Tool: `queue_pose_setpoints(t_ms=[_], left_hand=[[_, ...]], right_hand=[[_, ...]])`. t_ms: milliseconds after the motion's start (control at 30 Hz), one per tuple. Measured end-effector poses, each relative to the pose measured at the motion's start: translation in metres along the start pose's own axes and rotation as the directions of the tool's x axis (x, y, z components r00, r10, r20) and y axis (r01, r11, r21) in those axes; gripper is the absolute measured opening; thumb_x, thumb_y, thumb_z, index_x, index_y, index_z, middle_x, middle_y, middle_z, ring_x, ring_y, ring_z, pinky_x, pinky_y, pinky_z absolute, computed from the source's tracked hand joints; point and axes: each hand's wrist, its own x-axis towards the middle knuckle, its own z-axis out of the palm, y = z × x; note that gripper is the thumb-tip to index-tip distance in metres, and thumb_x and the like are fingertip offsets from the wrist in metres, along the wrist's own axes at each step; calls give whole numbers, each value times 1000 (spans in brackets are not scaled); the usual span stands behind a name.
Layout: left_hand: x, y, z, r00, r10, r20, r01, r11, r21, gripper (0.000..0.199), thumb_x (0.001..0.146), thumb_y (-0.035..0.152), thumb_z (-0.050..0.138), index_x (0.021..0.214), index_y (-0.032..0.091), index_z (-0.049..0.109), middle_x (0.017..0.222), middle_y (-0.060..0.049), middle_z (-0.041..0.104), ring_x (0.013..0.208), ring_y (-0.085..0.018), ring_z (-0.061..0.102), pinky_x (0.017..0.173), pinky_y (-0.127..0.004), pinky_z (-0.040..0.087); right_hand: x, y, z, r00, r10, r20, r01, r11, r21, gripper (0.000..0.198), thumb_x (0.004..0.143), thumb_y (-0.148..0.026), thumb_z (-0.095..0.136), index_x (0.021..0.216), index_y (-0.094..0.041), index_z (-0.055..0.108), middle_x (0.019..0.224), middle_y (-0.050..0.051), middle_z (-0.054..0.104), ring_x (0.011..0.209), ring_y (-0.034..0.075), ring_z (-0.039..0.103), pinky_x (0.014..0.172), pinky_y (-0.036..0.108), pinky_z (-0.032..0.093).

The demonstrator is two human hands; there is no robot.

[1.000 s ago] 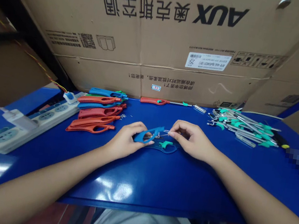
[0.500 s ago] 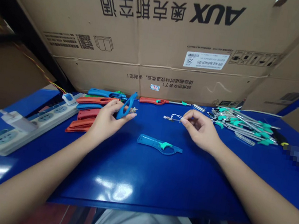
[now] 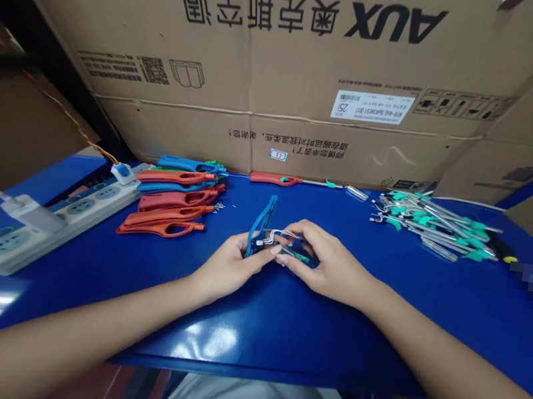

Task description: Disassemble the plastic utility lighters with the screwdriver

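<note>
My left hand (image 3: pixel 235 261) is closed on a blue handle shell (image 3: pixel 258 228) of a gas lighter, held up on edge. Close beside it, my right hand (image 3: pixel 337 265) pinches a small part with white wires (image 3: pixel 284 235), whose end lies by the left fingertips. Under the right fingers shows a see-through blue lighter body with a green trigger (image 3: pixel 302 258), mostly hidden; whether it is lifted or on the table, I cannot tell. The fingertips of both hands nearly meet.
Red and blue lighter shells (image 3: pixel 172 201) lie stacked at left beside a white power strip (image 3: pixel 66 215). A red lighter (image 3: pixel 274 179) lies at the back. Metal rods with green triggers (image 3: pixel 438 220) are heaped at right, before a cardboard wall (image 3: pixel 195 141).
Both hands have come together toward the front middle, bringing the blue shell and the wired part over the see-through blue body. Small pins now show by the shell stack.
</note>
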Motion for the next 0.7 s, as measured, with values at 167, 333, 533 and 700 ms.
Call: queue_pose_setpoints(t_ms=[167, 333, 533, 700], left_hand=[[4, 0, -7, 993, 114, 28, -116, 989, 97, 38, 88, 44, 73, 116, 19, 72, 91, -4, 77, 97, -24, 72, 88, -36, 58], [11, -10, -24, 950, 299, 87, -303, 818, 490, 56, 81, 30, 81, 133, 22, 63, 133, -7, 70, 122, -27, 66, 110, -41, 48], [14, -14, -29, 940, 285, 189, -341, 753, 563, 53, 85, 29, 77, 135, 23, 61, 130, -8, 72, 119, -26, 69, 107, -40, 51], [13, -9, -32, 938, 275, 210, -346, 753, 560, 51, 82, 27, 80, 130, 24, 64, 122, -5, 75, 111, -26, 72, 99, -37, 54]], right_hand=[[1, 5, -4, 994, 91, 56, -92, 995, 24, 38, 100, -32, 53, 136, -23, 50, 114, 8, 72, 97, 21, 68, 81, 33, 50], [-1, 15, -18, 983, 112, 144, -80, 975, -207, 28, 102, -29, 41, 126, -21, 53, 125, 12, 67, 108, 26, 66, 89, 39, 48], [-1, 18, -20, 934, 122, 337, -18, 955, -296, 24, 100, -42, 51, 112, -22, 57, 111, 8, 68, 94, 24, 66, 75, 33, 46], [0, 22, -15, 929, 121, 350, 10, 937, -350, 26, 101, -48, 52, 99, -22, 54, 99, 6, 68, 81, 21, 63, 65, 30, 38]])
